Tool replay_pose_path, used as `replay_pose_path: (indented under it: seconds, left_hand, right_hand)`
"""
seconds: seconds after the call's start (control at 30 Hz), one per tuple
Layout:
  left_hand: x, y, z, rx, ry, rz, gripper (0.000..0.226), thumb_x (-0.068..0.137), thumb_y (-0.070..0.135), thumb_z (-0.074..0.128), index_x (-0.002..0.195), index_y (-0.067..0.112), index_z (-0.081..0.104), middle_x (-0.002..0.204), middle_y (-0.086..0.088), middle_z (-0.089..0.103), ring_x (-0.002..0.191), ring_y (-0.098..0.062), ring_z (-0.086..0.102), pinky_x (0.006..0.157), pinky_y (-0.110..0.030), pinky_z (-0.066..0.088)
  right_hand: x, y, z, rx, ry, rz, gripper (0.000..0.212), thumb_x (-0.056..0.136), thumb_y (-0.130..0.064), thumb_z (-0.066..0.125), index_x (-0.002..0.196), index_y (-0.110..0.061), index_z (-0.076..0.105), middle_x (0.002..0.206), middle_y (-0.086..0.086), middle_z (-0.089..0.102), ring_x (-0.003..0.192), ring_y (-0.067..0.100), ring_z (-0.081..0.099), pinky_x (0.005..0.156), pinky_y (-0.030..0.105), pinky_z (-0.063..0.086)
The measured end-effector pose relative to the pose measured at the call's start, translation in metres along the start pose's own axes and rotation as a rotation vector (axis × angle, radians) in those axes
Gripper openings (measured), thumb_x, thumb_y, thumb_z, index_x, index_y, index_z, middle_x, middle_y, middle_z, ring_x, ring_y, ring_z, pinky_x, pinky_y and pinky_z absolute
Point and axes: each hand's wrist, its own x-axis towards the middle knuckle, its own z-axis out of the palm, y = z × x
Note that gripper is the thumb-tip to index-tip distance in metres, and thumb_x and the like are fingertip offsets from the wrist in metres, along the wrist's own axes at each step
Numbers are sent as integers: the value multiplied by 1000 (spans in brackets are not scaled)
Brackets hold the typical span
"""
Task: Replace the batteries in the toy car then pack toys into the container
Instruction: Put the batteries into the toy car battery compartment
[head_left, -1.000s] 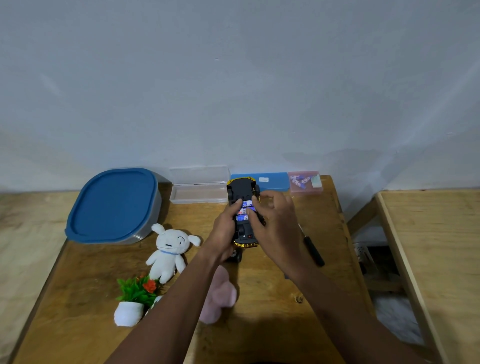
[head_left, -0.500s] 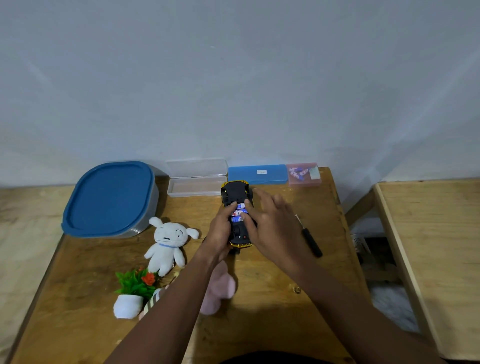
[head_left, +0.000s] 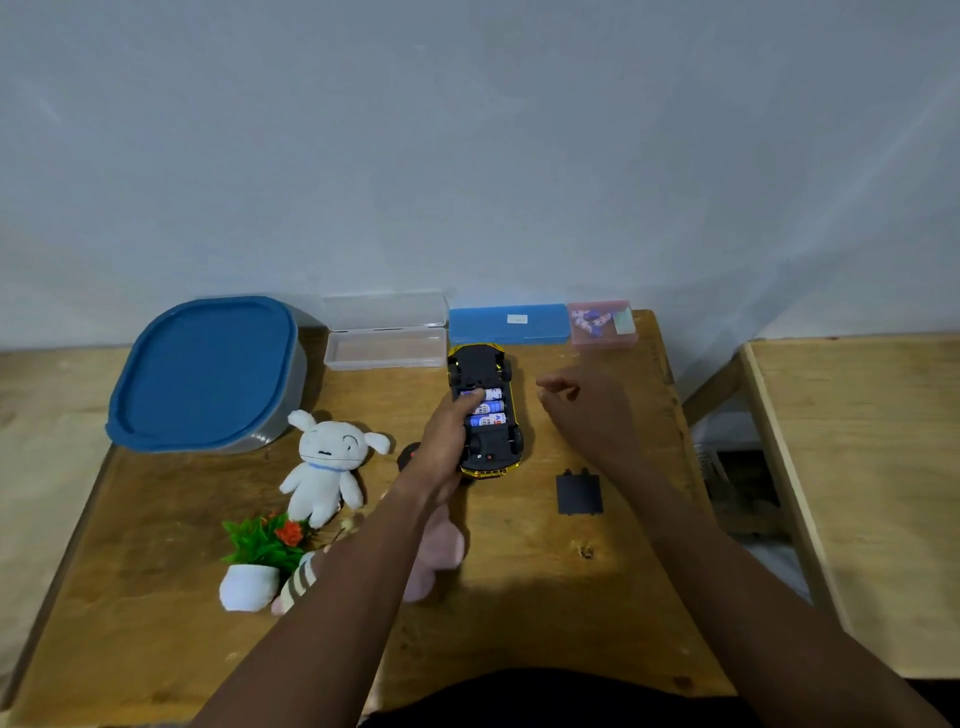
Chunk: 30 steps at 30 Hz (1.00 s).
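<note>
Clasping upturned toy car (head_left: 485, 451) — left grip (head_left: 441, 447), thumb on batteries (head_left: 491, 420) | right grip (head_left: 592, 415) loosely curled, holding nothing; just beside car — apart

A wooden table (head_left: 519, 597) stands against a pale, plain wall (head_left: 467, 156), its top brown and marked with a dark knot (head_left: 586, 552) towards the near right. Along the far edge, about the middle, lies an open clear plastic case (head_left: 385, 349), its lid (head_left: 384, 310) raised behind the tray and next to the wall. Just to its right on the same edge lies a shut blue case (head_left: 506, 327) with a small white label (head_left: 517, 319) on top. Past the right edge stands a second, lighter wooden table (head_left: 857, 467), apart from the first; in the gap between them something white and perforated (head_left: 707, 460) shows lower down. A pale wooden surface (head_left: 41, 415) lies beyond the left edge.
</note>
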Motion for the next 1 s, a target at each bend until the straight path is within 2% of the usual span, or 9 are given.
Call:
replay_pose_path:
  seconds: [0.17,0.3,0.4,0.5,0.63,0.7,0.77,0.9,1.0]
  left_hand:
    - [-1,-26,23,126,-50,-71,29,102,24,50,129,13,57,115,-23,70,95,-35,68,87,-49,56]
    - [-7,-41,34,212,-49,-102,29,102,24,52,127,12,61,100,-13,73,81,-27,70,68,-34,58]
    - [-11,-49,36,221,-53,-125,29,102,24,52,128,13,60,104,-13,73,83,-27,70,68,-33,58]
    - [-16,-52,35,156,-44,-157,32,101,22,51,130,10,57,110,-18,70,86,-31,68,73,-36,57]
    - [-22,-51,33,76,-38,-182,45,100,22,47,137,-3,53,107,-21,65,77,-29,67,62,-31,59]
    - [-24,-49,32,40,-28,-191,48,99,24,46,136,-6,53,105,-22,64,75,-28,66,61,-30,58]
    - [-25,-49,30,24,-36,-179,49,99,27,45,132,-7,57,103,-22,64,75,-29,66,63,-31,57]
    - [-27,-49,24,-7,-51,-141,41,99,31,41,111,1,66,89,-16,70,71,-28,67,65,-31,56]
    - [-27,-45,21,-40,-46,-126,45,99,34,39,112,1,66,90,-16,69,72,-28,67,65,-32,57]
  right_hand:
    - [-21,34,-6,-112,-111,138,22,90,-23,63,109,-25,74,105,-5,73,94,11,64,84,29,52]
    - [-36,55,-15,-164,-225,203,27,84,-19,68,109,-25,73,97,-3,68,90,16,62,84,37,53]
    - [-45,61,-15,-285,-361,133,34,74,-24,77,107,-25,73,97,1,63,95,22,61,79,31,49]
    - [-52,65,-9,-357,-363,66,37,69,-32,75,106,-27,74,103,7,61,100,26,58,75,30,46]
    - [-62,67,0,-404,-376,15,29,77,-35,68,106,-31,73,105,5,55,109,27,53,84,36,50]
    - [-65,66,2,-391,-375,41,31,77,-29,72,108,-29,71,109,4,51,112,25,50,87,36,48]
    - [-67,65,2,-349,-371,53,30,71,-26,78,98,-30,66,104,0,48,105,20,49,80,33,46]
    - [-65,57,-4,-50,-374,147,25,73,-16,83,82,-22,60,88,-5,58,85,15,56,62,23,39]
    - [-57,50,-14,152,-286,212,20,80,-13,79,82,-24,62,84,1,63,77,16,60,65,27,44]
